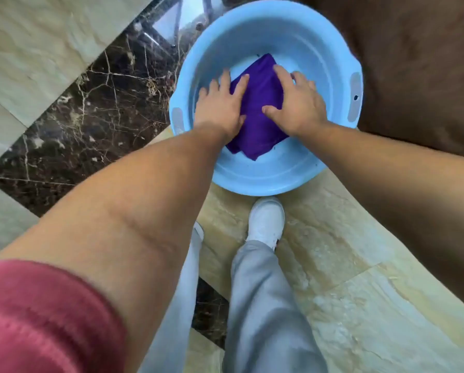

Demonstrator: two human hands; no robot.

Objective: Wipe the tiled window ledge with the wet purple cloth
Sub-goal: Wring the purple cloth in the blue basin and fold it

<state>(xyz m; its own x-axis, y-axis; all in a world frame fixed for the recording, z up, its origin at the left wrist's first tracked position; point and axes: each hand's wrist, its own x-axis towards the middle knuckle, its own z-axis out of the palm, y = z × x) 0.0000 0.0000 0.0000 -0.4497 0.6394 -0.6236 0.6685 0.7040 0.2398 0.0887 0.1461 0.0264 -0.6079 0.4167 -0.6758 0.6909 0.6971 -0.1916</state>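
Observation:
A folded purple cloth (260,103) lies flat on the bottom of a light blue plastic basin (279,36) that stands on the floor. My left hand (220,106) rests palm down on the cloth's left side, fingers spread. On the cloth's right side my right hand (298,103) presses down the same way, thumb pointing inward. Neither hand has closed around the cloth. Whether water is in the basin is hard to tell. The window ledge is not in view.
The basin sits on beige floor tiles (333,251) beside a dark veined marble strip (90,117). A brown surface (419,63) fills the right side behind the basin. My white shoe (267,219) and grey trouser legs stand just before the basin.

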